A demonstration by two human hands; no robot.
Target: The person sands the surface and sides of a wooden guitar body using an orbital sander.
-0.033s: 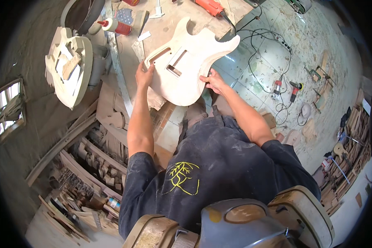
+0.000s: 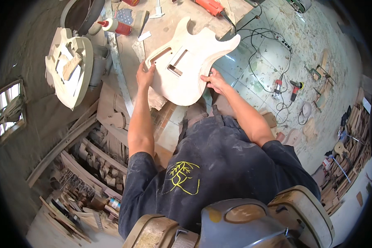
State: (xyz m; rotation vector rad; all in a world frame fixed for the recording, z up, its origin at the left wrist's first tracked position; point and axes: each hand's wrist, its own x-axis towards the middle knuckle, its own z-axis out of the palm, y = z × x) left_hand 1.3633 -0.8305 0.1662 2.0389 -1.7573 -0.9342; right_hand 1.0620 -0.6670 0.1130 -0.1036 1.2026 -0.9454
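Nothing that we can make out has moved since the earlier frame; our grip and everything around it match. We have the guitar body [image 2: 196,58] between our hands, its near end over our legs and its far part over the bench [image 2: 165,31]; whether it rests there we cannot tell. Its long axis runs away from us, the horned end farther off and leaning a little right. Our left hand [image 2: 145,77] pinches the left edge and is the nearer to the cut-out slots; our right hand [image 2: 215,81] pinches the opposite edge, thumb on top. Beyond the left hand lie a glue bottle [image 2: 116,27] and, to its left, a second body [image 2: 68,93]. Beyond the right hand sits an orange tool [image 2: 210,6]; off to its right, two grinders [image 2: 277,88] [image 2: 294,91] lie on the floor [image 2: 256,66].
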